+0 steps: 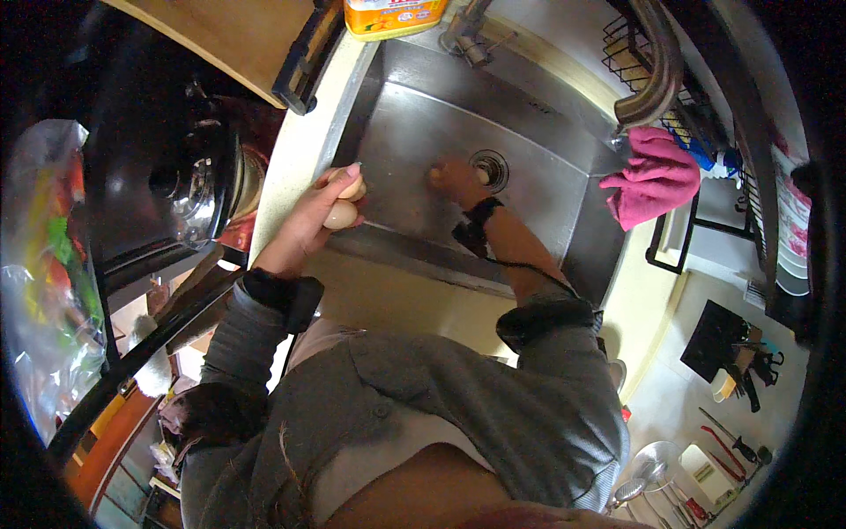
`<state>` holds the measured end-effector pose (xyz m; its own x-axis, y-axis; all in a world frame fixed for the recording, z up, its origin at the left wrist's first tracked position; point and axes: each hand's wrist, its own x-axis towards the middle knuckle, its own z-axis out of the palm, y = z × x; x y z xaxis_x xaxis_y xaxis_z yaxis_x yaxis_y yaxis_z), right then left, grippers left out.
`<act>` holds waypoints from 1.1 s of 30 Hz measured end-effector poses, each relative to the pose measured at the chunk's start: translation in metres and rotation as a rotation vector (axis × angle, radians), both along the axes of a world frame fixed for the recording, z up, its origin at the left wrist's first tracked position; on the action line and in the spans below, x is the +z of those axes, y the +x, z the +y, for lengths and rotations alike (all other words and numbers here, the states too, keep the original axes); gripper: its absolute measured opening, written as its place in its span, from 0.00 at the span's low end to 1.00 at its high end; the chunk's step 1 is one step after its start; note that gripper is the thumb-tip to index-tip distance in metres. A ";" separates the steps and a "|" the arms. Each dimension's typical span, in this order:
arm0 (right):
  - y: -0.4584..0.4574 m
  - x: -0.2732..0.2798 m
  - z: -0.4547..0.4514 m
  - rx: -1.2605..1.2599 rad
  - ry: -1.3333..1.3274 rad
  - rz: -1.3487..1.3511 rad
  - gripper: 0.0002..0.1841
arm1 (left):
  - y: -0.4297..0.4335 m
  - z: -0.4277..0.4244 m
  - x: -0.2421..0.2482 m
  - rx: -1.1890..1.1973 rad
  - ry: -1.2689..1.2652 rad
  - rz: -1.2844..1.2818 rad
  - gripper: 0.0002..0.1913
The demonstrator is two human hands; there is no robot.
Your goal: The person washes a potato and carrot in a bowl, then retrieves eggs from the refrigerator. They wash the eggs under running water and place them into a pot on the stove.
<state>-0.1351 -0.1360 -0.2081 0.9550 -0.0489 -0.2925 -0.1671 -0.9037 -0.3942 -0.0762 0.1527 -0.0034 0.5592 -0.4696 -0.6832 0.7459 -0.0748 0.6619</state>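
My left hand (314,211) is at the left side of the stainless steel sink (410,132), its fingers curled around eggs. One pale egg (340,215) shows at the palm, and another egg (355,190) sits under the thumb. Down in the basin is my right hand (459,183), just left of the drain (494,165). It is blurred and in shadow, so what its fingers hold cannot be made out. A small pale round thing (483,176) shows between that hand and the drain; its kind is unclear. A black strap (479,221) with a cord circles the right wrist.
A curved metal faucet (651,73) reaches in from the upper right, beside a pink cloth (654,175). An orange-and-yellow bottle (394,18) stands behind the sink. To the left is a pot with a glass lid (205,178). Knives and utensils (743,367) hang at the right.
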 end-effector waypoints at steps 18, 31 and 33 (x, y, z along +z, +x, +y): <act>-0.010 0.009 -0.004 0.006 0.172 0.107 0.30 | -0.004 -0.005 -0.002 -0.048 0.012 0.012 0.29; 0.000 -0.005 0.032 0.137 0.243 0.021 0.13 | -0.001 -0.001 -0.004 -0.029 -0.005 -0.003 0.25; 0.002 -0.001 0.048 0.194 0.251 0.045 0.14 | 0.000 0.000 -0.005 -0.014 -0.005 0.001 0.25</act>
<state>-0.1333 -0.0881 -0.2087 0.9253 0.2115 -0.3147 -0.0238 -0.7959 -0.6050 -0.0765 0.1525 -0.0084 0.5518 -0.4810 -0.6813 0.7453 -0.0822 0.6617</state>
